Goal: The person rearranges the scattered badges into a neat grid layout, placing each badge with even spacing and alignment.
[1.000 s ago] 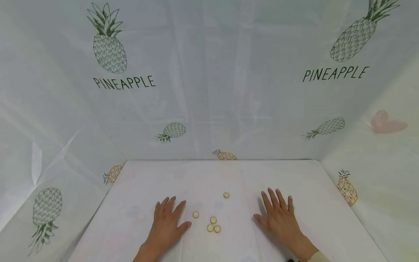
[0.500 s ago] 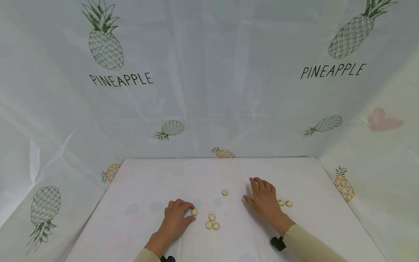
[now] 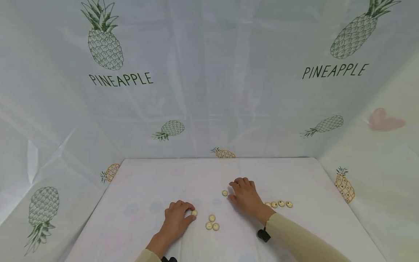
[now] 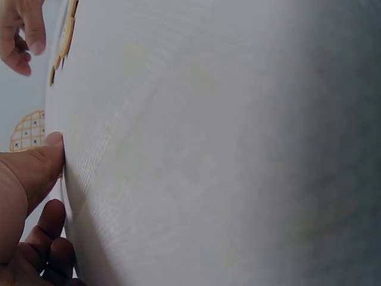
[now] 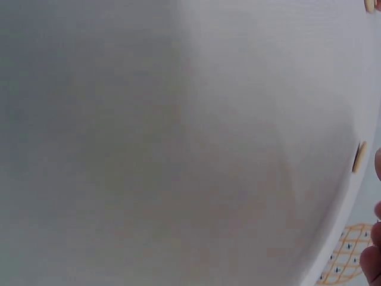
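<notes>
In the head view my left hand [image 3: 176, 221] rests low over the table, its thumb and forefinger pinching a small round pale-wood disc [image 3: 194, 213] by its edges. The left wrist view shows that thumb [image 4: 41, 158] against the white cloth. Three like discs [image 3: 212, 222] lie in a tight cluster just right of this hand. My right hand [image 3: 245, 196] hovers with thumb and forefinger spread beside a single disc [image 3: 224, 193], not around it. In the right wrist view a disc [image 5: 359, 157] lies just left of the fingers [image 5: 372, 259].
A row of several discs [image 3: 281, 203] lies on the right, its left end beside my right wrist. The white-clothed table [image 3: 147, 189] meets pineapple-printed curtains [image 3: 209, 91] at the back and both sides.
My left hand has moved in from lying spread and now pinches the disc. The right hand has swept left toward the single disc, uncovering the row of discs on the right.
</notes>
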### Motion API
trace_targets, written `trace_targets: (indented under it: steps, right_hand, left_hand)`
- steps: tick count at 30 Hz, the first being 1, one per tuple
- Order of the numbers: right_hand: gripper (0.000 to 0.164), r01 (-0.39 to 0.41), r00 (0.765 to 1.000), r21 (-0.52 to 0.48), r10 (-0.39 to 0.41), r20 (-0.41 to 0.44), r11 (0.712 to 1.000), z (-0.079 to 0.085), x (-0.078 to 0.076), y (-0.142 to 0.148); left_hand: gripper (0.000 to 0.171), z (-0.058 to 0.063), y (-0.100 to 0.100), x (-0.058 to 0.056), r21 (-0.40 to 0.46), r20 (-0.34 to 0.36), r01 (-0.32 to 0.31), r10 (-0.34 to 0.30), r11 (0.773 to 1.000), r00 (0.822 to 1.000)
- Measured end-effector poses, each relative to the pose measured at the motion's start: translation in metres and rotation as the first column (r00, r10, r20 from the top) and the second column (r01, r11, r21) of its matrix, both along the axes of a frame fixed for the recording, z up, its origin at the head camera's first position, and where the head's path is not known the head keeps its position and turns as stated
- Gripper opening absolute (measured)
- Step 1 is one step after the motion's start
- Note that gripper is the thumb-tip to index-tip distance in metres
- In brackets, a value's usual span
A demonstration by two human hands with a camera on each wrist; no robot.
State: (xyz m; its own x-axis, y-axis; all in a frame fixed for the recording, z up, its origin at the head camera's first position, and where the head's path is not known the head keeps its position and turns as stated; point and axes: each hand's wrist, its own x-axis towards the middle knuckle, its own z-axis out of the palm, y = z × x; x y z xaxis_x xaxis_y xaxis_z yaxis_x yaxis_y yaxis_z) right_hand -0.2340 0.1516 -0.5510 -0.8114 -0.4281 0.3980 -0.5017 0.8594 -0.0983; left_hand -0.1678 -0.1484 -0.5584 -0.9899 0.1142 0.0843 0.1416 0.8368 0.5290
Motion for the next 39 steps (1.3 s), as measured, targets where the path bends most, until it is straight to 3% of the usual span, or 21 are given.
trace_targets:
  steps: [4,9,18,24,39]
  right_hand:
    - [0.031,-0.001,0.998,0.031,-0.001,0.06,1.0,0.0,-0.005,-0.011]
    - [0.029,0.021,0.994,0.076,-0.028,0.103,0.997,0.001,-0.008,-0.021]
    - [0.015,0.032,0.985,0.019,-0.035,0.17,0.999,-0.001,-0.01,-0.021]
    - [0.018,0.004,0.97,-0.033,0.004,0.243,0.999,0.0,-0.011,-0.013]
    - [0.012,-0.058,0.971,-0.035,0.064,0.229,0.998,-0.002,-0.021,-0.01]
  left_hand:
    - [0.02,-0.001,0.0,-0.001,0.012,0.006,-0.001,0.001,1.0,1.0]
    - [0.02,-0.001,0.0,-0.001,0.019,0.01,0.008,-0.008,1.0,1.0]
    - [0.02,-0.001,0.0,-0.001,0.018,0.005,0.015,-0.015,1.0,1.0]
    - [0.019,0.001,-0.001,-0.001,0.025,0.017,0.02,-0.02,0.999,1.0]
    - [0.019,-0.001,-0.001,-0.002,0.023,0.035,0.004,-0.005,1.0,0.999]
